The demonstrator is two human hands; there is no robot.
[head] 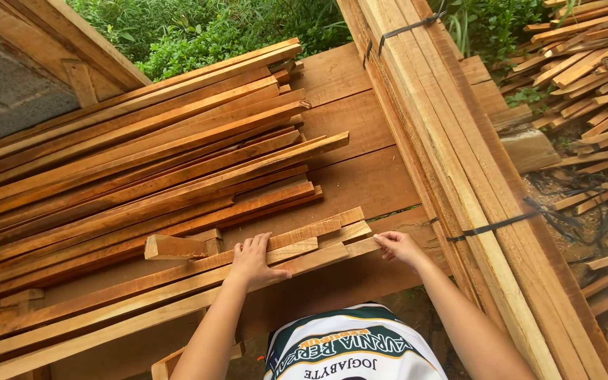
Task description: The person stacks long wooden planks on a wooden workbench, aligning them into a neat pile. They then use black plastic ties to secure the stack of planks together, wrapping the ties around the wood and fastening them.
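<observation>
My left hand (253, 262) lies flat, fingers spread, on top of several long wooden slats (142, 295) that run diagonally across a plank bench (360, 176). My right hand (397, 246) pinches the near right end of one of these slats (360, 245) with its fingertips. A short wooden block (174, 248) lies just left of my left hand.
A big heap of reddish slats (128, 162) fills the left of the bench. A strapped bundle of pale long boards (452, 148) slants down the right side. Loose offcuts (592, 77) lie on the ground at the right. Green plants (212, 28) grow behind.
</observation>
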